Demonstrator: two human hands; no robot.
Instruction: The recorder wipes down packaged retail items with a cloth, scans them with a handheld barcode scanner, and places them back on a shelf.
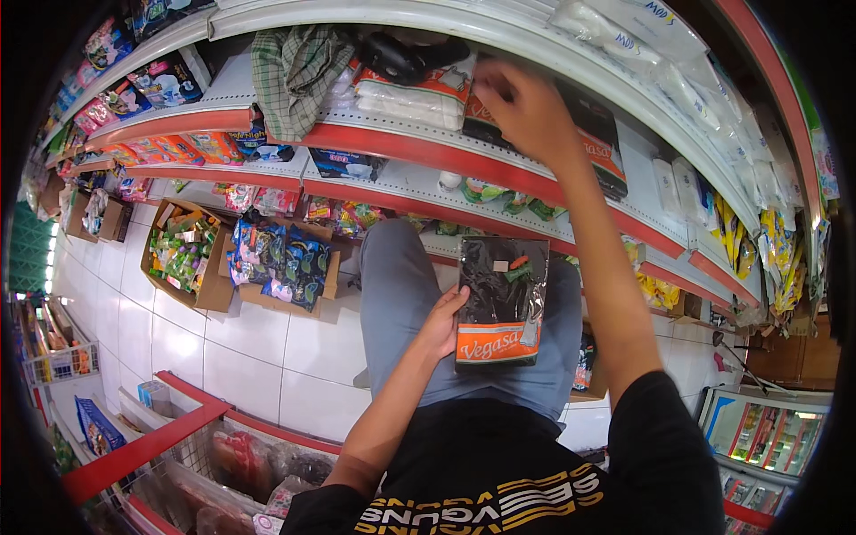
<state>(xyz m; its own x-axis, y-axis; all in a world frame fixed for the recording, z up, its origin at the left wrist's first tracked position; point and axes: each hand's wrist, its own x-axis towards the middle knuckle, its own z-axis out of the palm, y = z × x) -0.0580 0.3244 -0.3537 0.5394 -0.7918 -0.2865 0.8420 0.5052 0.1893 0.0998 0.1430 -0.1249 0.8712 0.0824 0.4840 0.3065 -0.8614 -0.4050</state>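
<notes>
My left hand (444, 322) grips the left edge of a flat plastic-wrapped pack of black clothing (500, 294). The pack lies tilted over my lap, with an orange Vegasa band along its lower part. Up on the shelf, my right hand (521, 100) reaches over similar black packs (483, 124); it is blurred, and whether its fingers touch or hold one is unclear. Just left of it sits a stack of white clothing packs (411, 107) with orange bands. A black handheld device (394, 59), possibly a scanner, rests on that stack.
A green checked cloth (294, 80) hangs over the red-edged shelf (414, 150). Another black pack (598, 144) lies right of my forearm. Open cartons of small boxes (184, 251) and blue packets (281, 261) stand on the tiled floor to the left. A red-framed wire rack (200, 414) is behind me.
</notes>
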